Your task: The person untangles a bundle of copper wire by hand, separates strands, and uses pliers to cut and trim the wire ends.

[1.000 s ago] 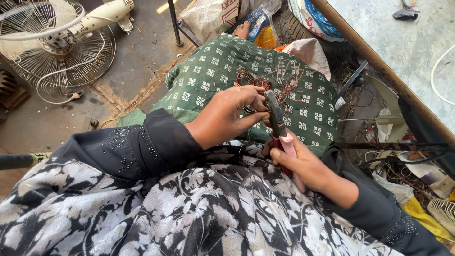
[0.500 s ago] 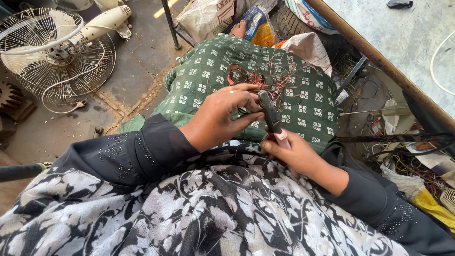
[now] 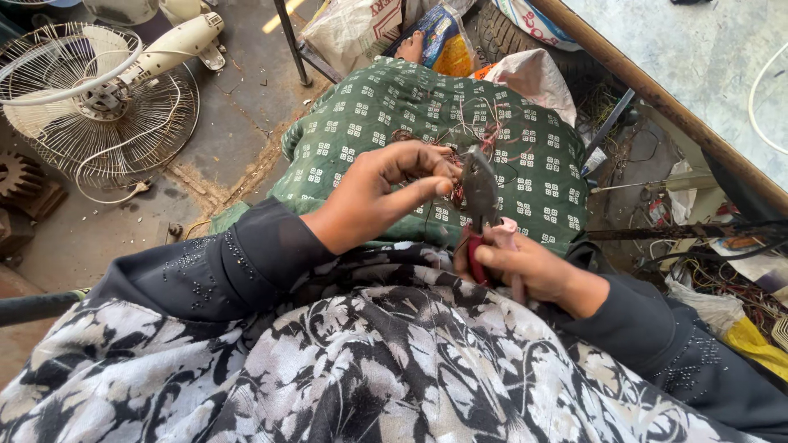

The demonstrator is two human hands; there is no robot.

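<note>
The right hand (image 3: 525, 267) is closed around the red handles of a pair of pliers (image 3: 482, 215), thumb laid over the top, the dark head of the tool standing up and away from the knuckles; whether the nose of the pliers is pinching anything cannot be told. The left hand (image 3: 373, 197) sits just to the left of that head, fingers curled and half closed, forefinger and thumb stretched toward the metal, their tips just beside it; thin copper wire (image 3: 476, 135) runs in a loose tangle just beyond the fingertips, and whether the fingers grip a strand is too fine to see. Both hands hover over a lap in green patterned cloth (image 3: 369, 131), the wire tangle lying on that cloth just past the pliers' head. Nearer than the hands, black sleeves (image 3: 222, 262) lead back into a black-and-white flowered cloth (image 3: 394, 369). Far to the left of the left hand a wire fan guard (image 3: 123, 139) lies on the concrete floor with a white fan motor (image 3: 176, 45) across it; well to the right of the right hand a table edge (image 3: 657, 94) runs diagonally, with loose cables (image 3: 722, 271) heaped beneath; beyond the knee a white sack (image 3: 533, 78) rests against the cloth.
</note>
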